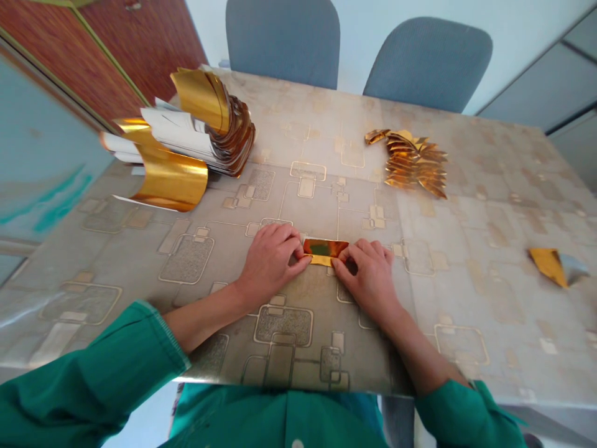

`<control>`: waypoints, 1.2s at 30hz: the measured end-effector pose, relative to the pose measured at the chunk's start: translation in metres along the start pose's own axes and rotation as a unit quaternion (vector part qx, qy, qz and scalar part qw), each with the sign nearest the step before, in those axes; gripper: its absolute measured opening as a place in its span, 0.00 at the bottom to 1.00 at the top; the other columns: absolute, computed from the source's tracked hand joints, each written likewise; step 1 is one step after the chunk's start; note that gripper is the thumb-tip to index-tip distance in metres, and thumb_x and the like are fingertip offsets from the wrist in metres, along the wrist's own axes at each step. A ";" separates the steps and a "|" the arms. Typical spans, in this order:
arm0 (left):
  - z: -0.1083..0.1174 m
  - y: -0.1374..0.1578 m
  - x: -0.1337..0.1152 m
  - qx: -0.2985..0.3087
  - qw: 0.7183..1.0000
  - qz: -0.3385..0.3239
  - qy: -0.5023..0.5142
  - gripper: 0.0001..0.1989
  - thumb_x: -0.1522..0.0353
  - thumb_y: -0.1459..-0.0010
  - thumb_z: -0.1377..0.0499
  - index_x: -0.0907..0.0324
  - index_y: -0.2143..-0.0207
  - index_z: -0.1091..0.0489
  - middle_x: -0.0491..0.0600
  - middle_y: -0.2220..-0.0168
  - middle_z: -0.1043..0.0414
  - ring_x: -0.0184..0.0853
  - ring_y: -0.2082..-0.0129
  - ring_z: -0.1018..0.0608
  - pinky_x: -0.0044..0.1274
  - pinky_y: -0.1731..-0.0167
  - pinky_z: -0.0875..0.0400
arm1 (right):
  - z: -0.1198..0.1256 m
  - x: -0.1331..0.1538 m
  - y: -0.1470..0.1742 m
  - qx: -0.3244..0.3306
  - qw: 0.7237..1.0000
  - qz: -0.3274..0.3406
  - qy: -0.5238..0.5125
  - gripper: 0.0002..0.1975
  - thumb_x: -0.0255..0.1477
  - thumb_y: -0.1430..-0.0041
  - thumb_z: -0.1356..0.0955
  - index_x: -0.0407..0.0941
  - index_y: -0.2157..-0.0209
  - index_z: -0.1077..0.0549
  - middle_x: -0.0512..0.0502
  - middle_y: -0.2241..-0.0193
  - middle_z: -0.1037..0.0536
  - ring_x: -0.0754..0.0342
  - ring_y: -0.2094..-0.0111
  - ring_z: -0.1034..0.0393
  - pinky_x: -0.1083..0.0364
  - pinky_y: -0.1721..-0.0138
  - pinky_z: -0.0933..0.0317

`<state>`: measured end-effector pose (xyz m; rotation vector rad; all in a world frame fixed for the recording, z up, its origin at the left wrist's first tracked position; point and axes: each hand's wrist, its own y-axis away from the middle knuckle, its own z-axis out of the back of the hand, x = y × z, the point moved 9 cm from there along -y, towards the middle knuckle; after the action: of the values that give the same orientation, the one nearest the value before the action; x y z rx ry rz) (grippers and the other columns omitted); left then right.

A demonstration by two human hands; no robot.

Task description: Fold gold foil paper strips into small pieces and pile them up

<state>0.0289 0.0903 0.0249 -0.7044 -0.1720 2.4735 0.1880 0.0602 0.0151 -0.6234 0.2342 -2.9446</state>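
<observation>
A small sheet of shiny gold paper (325, 247) lies on the table in front of me, its near edge folded up into a narrow strip. My left hand (276, 256) pinches its left end between thumb and fingers. At the right end, my right hand (366, 270) grips the fold the same way. Both hands rest low against the tabletop, and the fingertips cover the paper's two ends.
A patterned cloth covers the table (289, 205). Stacked gold and white paper sheets (186, 137) stand at the back left. Folded gold pieces (410, 158) lie at the back right, and a single gold scrap (550, 264) is farther right. Two blue chairs (283, 40) stand behind.
</observation>
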 end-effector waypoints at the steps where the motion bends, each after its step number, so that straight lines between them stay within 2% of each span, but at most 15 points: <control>1: 0.000 0.000 0.000 -0.001 1.000 -0.002 -0.003 0.10 0.69 0.43 0.35 0.59 0.74 0.33 0.48 0.64 0.29 0.38 0.61 0.30 0.32 0.57 0.36 | 0.000 0.001 0.000 0.002 1.000 -0.001 0.007 0.10 0.34 0.38 0.33 0.47 0.73 0.29 0.48 0.70 0.26 0.48 0.63 0.37 0.48 0.56 0.52; 4: -0.003 0.000 0.002 0.006 1.000 -0.003 -0.026 0.10 0.68 0.43 0.35 0.59 0.73 0.33 0.48 0.63 0.29 0.39 0.60 0.30 0.33 0.57 0.35 | 0.000 0.003 -0.001 0.003 0.999 0.000 0.033 0.10 0.33 0.38 0.32 0.47 0.74 0.30 0.48 0.70 0.26 0.48 0.62 0.37 0.48 0.56 0.53; 7: -0.002 0.002 0.000 0.001 0.998 -0.024 -0.056 0.08 0.66 0.41 0.36 0.59 0.68 0.32 0.51 0.62 0.29 0.41 0.59 0.29 0.34 0.57 0.32 | 0.000 0.005 -0.003 -0.003 0.999 0.011 0.042 0.12 0.34 0.38 0.32 0.47 0.75 0.30 0.48 0.71 0.26 0.48 0.63 0.37 0.48 0.58 0.53; 10: 0.005 0.011 -0.021 -0.043 0.989 -0.108 -0.092 0.05 0.67 0.36 0.41 0.59 0.60 0.30 0.52 0.57 0.28 0.41 0.55 0.28 0.39 0.47 0.34 | -0.001 0.004 -0.003 -0.006 0.999 0.013 0.041 0.12 0.34 0.38 0.32 0.47 0.75 0.30 0.48 0.71 0.26 0.48 0.64 0.38 0.49 0.59 0.53; 12: 0.005 0.021 -0.040 -0.061 0.976 -0.174 -0.115 0.08 0.71 0.33 0.45 0.57 0.53 0.30 0.51 0.53 0.27 0.39 0.52 0.27 0.40 0.40 0.41 | -0.002 0.003 -0.004 -0.007 0.999 0.010 0.044 0.13 0.34 0.38 0.32 0.47 0.76 0.30 0.48 0.71 0.26 0.48 0.64 0.38 0.49 0.60 0.53; 14: -0.004 0.029 -0.053 -0.034 0.968 -0.205 -0.137 0.12 0.72 0.33 0.47 0.57 0.49 0.31 0.52 0.52 0.27 0.38 0.51 0.27 0.38 0.38 0.42 | -0.001 0.004 -0.004 -0.015 0.999 0.011 0.045 0.13 0.34 0.38 0.32 0.47 0.76 0.31 0.48 0.72 0.26 0.48 0.64 0.38 0.49 0.60 0.53; 19: -0.024 0.034 -0.057 0.033 0.964 -0.201 -0.168 0.17 0.65 0.35 0.42 0.62 0.46 0.32 0.54 0.53 0.28 0.42 0.53 0.27 0.40 0.39 0.41 | 0.000 0.004 -0.005 -0.025 0.998 0.010 0.048 0.12 0.33 0.39 0.31 0.47 0.77 0.30 0.47 0.72 0.26 0.48 0.64 0.37 0.48 0.59 0.52; 22: -0.027 0.034 -0.053 0.053 0.965 -0.202 -0.157 0.19 0.64 0.36 0.41 0.63 0.45 0.33 0.54 0.54 0.29 0.44 0.52 0.28 0.42 0.39 0.42 | -0.001 -0.003 -0.005 -0.010 0.999 -0.012 0.045 0.11 0.34 0.41 0.30 0.47 0.75 0.30 0.48 0.71 0.25 0.48 0.64 0.36 0.49 0.59 0.51; 26: -0.028 0.032 -0.050 0.069 0.968 -0.205 -0.125 0.20 0.64 0.36 0.41 0.63 0.45 0.34 0.55 0.54 0.30 0.44 0.52 0.29 0.38 0.45 0.34 | 0.003 -0.021 -0.004 -0.012 0.998 -0.058 0.010 0.11 0.38 0.42 0.28 0.47 0.72 0.29 0.48 0.70 0.25 0.48 0.64 0.36 0.50 0.62 0.51; 29: -0.030 0.032 -0.047 0.083 0.970 -0.198 -0.114 0.22 0.63 0.37 0.40 0.62 0.43 0.36 0.56 0.52 0.32 0.45 0.51 0.30 0.36 0.48 0.32 | 0.006 -0.028 -0.003 -0.019 0.998 -0.066 -0.004 0.10 0.37 0.41 0.28 0.47 0.71 0.29 0.49 0.71 0.25 0.48 0.65 0.35 0.51 0.62 0.52; 33: -0.032 0.033 -0.045 0.101 0.969 -0.189 -0.125 0.24 0.62 0.37 0.40 0.61 0.41 0.37 0.55 0.49 0.33 0.45 0.50 0.30 0.36 0.47 0.33 | 0.010 -0.016 -0.003 -0.014 1.000 -0.016 -0.012 0.11 0.33 0.40 0.29 0.47 0.74 0.30 0.50 0.73 0.25 0.49 0.64 0.35 0.51 0.61 0.50; 36: -0.033 0.033 -0.046 0.115 0.965 -0.192 -0.135 0.25 0.63 0.37 0.39 0.61 0.40 0.38 0.55 0.49 0.33 0.45 0.51 0.30 0.36 0.48 0.33 | 0.012 0.006 -0.001 -0.025 0.998 0.062 -0.018 0.06 0.29 0.38 0.31 0.47 0.70 0.30 0.49 0.71 0.24 0.49 0.64 0.34 0.52 0.61 0.48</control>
<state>0.0629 0.0368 0.0084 -0.2071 -0.1084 2.1575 0.1868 0.0585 0.0282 -0.6442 0.3309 -2.8132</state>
